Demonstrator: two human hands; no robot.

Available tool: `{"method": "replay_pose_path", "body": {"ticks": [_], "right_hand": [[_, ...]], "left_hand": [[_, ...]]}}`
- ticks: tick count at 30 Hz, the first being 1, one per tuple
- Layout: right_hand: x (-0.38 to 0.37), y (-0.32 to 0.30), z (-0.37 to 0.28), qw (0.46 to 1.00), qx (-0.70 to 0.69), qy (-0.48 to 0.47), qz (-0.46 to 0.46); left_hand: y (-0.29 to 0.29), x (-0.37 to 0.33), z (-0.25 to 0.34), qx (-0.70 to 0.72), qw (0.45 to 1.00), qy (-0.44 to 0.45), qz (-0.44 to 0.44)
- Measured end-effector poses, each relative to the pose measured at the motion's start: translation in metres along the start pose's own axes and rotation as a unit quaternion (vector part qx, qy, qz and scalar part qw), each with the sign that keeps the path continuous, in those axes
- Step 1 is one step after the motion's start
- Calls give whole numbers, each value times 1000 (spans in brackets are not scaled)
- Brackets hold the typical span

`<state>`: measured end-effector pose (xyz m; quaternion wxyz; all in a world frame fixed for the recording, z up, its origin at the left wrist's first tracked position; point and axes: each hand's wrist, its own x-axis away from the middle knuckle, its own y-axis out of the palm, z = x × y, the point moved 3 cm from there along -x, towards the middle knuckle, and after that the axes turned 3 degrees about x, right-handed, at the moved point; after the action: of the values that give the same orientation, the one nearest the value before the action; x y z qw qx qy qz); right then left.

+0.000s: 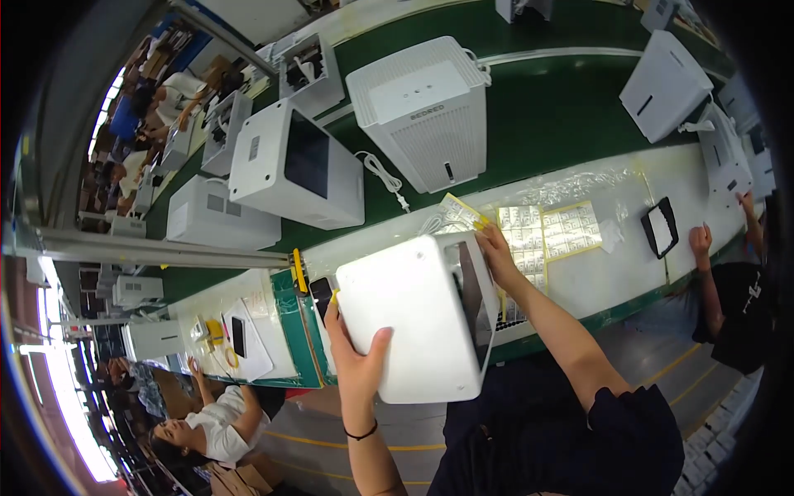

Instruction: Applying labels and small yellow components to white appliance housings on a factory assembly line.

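Note:
A white boxy appliance (405,326) is tipped over between my hands at the bench's near edge, its flat face with small feet at the corners turned up toward me. My left hand (357,360) grips its left side, thumb across the flat face. On the far right corner, my right hand (499,258) holds the edge by a dark glossy panel (473,302). Past that hand lie sheets of printed labels (571,230) and a coiled white cord (437,223). The appliance's underside and my left fingertips are partly hidden.
Beyond stands a tall white vented appliance (426,136) with a power cord (385,175) on the green conveyor. Another white unit (302,178) lies to its left. A yellow cutter (298,273) and a black frame (659,227) rest on the bench. Co-workers (223,430) work at both sides.

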<state>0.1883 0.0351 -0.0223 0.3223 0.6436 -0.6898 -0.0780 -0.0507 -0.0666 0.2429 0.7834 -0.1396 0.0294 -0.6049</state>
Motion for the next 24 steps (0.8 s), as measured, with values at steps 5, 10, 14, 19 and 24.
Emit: {"method": "replay_pose_path", "body": {"ticks": [5,10,14,19,24], "right_hand": [[15,-17,-13,965,197,-133,107],[81,-38,-43,941,281,-150,110],[124,-78,-25,931,324,-106,131],[135,-66,-6,947,288,-68,127],[129,-63,-14,945,272,-111,145]], "left_hand": [[56,-22,32,-121,991,33,-54],[29,-28,-18,51,999,6,-17],[3,-45,-127,94,992,-32,76],[-60,-28,-353,-170,962,-113,180],[-1,-34,-289,50,963,-174,198]]}}
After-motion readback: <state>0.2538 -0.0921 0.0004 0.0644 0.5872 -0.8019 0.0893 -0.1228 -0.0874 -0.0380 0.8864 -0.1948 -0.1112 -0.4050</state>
